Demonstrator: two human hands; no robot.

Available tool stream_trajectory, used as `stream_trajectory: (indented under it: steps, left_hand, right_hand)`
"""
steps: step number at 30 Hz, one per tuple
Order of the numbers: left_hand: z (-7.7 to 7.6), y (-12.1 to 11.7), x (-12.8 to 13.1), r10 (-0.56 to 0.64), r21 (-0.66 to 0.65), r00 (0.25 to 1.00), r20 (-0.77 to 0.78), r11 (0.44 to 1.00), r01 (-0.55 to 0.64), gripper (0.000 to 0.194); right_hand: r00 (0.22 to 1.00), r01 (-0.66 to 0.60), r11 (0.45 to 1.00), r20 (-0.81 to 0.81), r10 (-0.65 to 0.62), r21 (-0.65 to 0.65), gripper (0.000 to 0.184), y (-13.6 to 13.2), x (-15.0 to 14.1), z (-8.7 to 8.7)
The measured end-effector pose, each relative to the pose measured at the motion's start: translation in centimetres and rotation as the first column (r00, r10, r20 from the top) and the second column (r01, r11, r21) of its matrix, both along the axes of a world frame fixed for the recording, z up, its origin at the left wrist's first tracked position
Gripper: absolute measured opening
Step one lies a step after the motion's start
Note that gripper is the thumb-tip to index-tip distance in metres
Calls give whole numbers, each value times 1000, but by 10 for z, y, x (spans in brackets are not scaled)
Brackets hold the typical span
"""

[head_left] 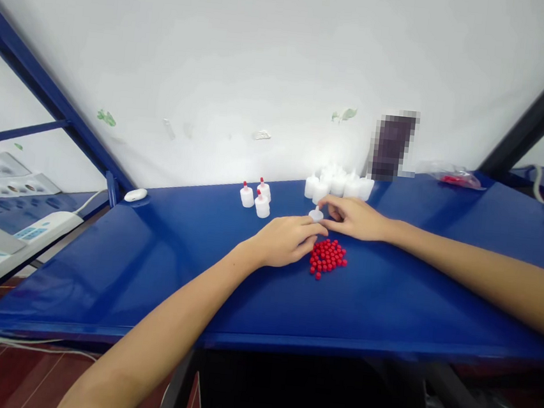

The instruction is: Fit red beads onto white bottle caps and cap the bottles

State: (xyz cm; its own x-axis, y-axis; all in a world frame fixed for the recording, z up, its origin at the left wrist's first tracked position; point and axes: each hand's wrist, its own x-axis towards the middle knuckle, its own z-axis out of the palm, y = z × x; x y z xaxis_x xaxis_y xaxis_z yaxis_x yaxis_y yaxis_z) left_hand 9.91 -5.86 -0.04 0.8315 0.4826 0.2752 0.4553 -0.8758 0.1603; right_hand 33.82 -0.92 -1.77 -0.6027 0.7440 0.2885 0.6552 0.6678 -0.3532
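A small white bottle [316, 215] with a pointed nozzle top stands between my two hands. My left hand [290, 239] reaches in from the near left, its fingers curled round the front of the bottle and hiding its lower body. From the right, my right hand [353, 218] has its thumb and index finger at the bottle's rim and nozzle. Just in front lies a loose pile of small red caps [328, 255], close to my left fingertips. Left of my hands, three white bottles [262, 208] stand upright with red caps on their nozzles.
Several white bottles [337, 183] are grouped against the wall behind my right hand. A clear bag [460, 178] with red contents lies at the back right of the blue tabletop [174, 271]. A white oval object [135, 195] sits at the left edge, near power strips [18, 244].
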Motion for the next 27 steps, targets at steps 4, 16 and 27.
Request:
stream_trajectory:
  steps: [4,16,27]
  left_hand:
    - [-4,0,-1,-7,6,997,-80,1000,8,48]
    - [0,-2,3,16,80,968,-249,997,4,57]
    - [-4,7,-5,88,-31,994,-59,995,-90,38]
  right_hand:
    - [998,12,1000,60,-12,1,47,-1,-1,1]
    - [917,-62,994,-399,20,-91,30,-2,2,6]
    - [936,-151,977,-339,93,-149,27,-2,8,16]
